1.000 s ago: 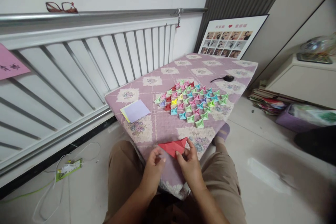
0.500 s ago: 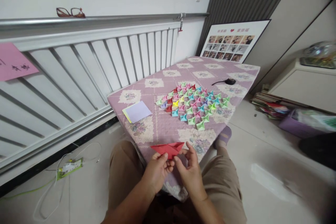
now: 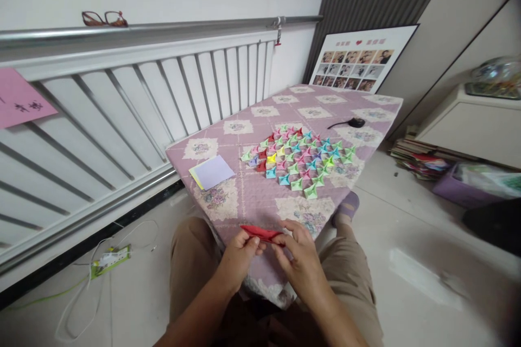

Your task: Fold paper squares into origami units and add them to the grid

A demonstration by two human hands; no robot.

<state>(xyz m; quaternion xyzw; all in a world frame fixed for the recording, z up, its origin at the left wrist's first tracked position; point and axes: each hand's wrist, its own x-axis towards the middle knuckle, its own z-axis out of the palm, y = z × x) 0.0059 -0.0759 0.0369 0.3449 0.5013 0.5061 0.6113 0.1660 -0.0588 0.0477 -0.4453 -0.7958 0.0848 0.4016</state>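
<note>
A folded red paper is held low over the near end of the table, seen nearly edge-on. My left hand pinches its left part, thumb toward me. On its right end, the thumb and fingers of my right hand are closed, partly hiding it. Beyond both hands, many small folded paper boats in green, pink, blue, red and yellow stand in slanting rows. To the left lies a short stack of paper sheets, lilac on top with yellow showing beneath.
A flowered cloth covers the table, which stands against a white radiator. A black object with a cord lies at the far right. Eyeglasses rest on the pipe. A power strip is on the floor at left.
The red paper has tipped from a wide, open boat shape to a narrow edge-on view. My right hand has moved left and now grips its right end.
</note>
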